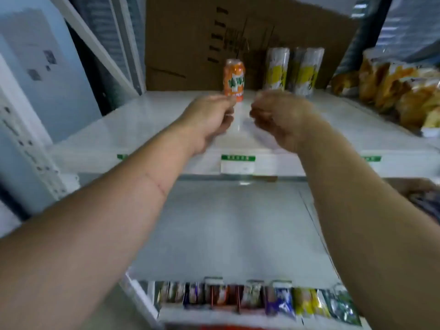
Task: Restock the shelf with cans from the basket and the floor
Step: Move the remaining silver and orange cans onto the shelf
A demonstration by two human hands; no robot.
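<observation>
An orange can (234, 78) stands upright on the white upper shelf (119, 132), a little left of its middle. My left hand (209, 117) reaches in from below, and its fingertips are at the can's lower left edge; blur hides whether they touch it. To the right of the can, my right hand (278, 115) hovers over the shelf with loosely curled fingers and holds nothing. Two tall yellow and white cans (277, 67) (307, 71) stand side by side behind my right hand. No basket or floor is in view.
A big cardboard box (190, 44) stands at the back of the shelf behind the cans. Orange snack bags (392, 91) fill the shelf's right end. Below is a bare white shelf (226, 222), and under it a row of small packets (238, 296).
</observation>
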